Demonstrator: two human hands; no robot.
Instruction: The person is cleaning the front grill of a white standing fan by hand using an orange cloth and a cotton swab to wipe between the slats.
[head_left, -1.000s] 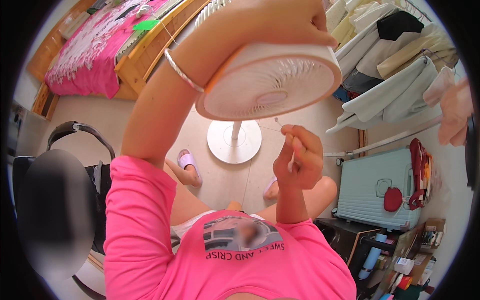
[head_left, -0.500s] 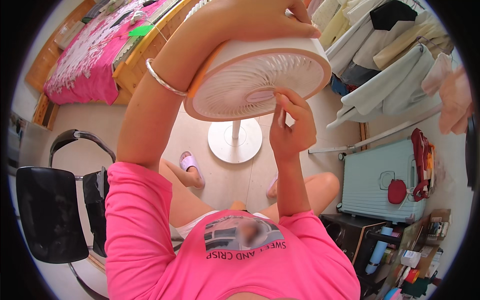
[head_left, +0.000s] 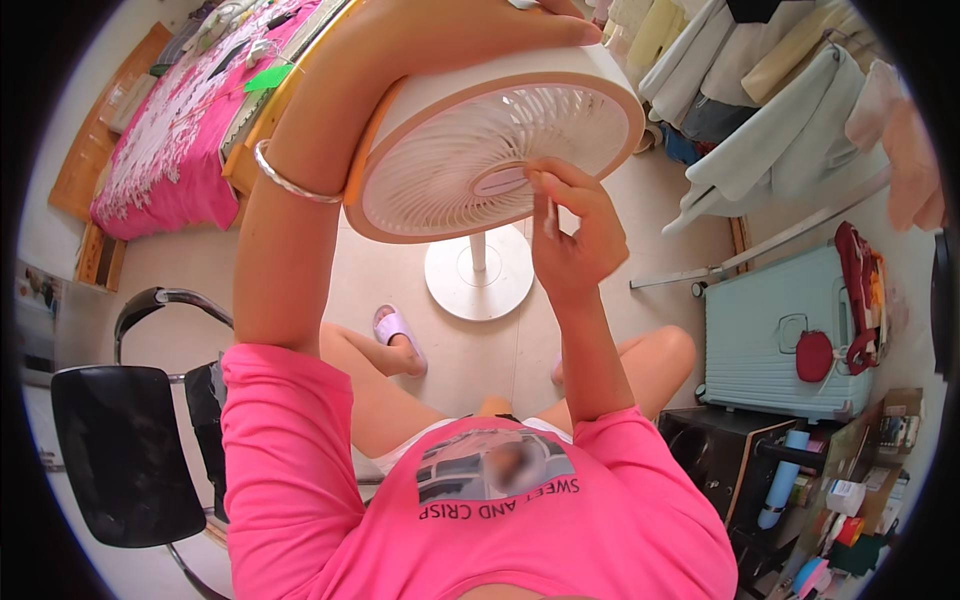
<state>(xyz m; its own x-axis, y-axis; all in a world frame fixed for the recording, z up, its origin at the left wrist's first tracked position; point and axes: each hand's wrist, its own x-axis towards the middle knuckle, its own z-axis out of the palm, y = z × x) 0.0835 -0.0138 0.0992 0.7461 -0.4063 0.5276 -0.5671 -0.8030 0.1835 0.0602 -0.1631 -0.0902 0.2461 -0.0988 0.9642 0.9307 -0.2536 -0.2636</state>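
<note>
A white pedestal fan (head_left: 430,165) with a pale orange-beige rim stands in front of me, its grille tilted down toward me. My left hand (head_left: 510,38) reaches over the top of the fan head and grips its white housing; some of its fingers run out of view at the upper edge. At the grille's round centre cap (head_left: 500,180), my right hand (head_left: 585,225) is closed in a pinch, fingertips touching or very close to the cap's right side. A small whitish thing, perhaps a thin stick, shows below the pinch; its kind is unclear.
A round white fan base (head_left: 505,297) stands on the tiled floor between my feet. Left are a black chair (head_left: 125,455) and a bed with a pink cover (head_left: 185,185). Right are hanging clothes (head_left: 790,140), a pale green suitcase (head_left: 765,330) and a cluttered shelf (head_left: 715,445).
The fan head and both hands appear slightly further left, while the base and suitcase shift right and the view changes a little. Both hands keep their places on the fan.
</note>
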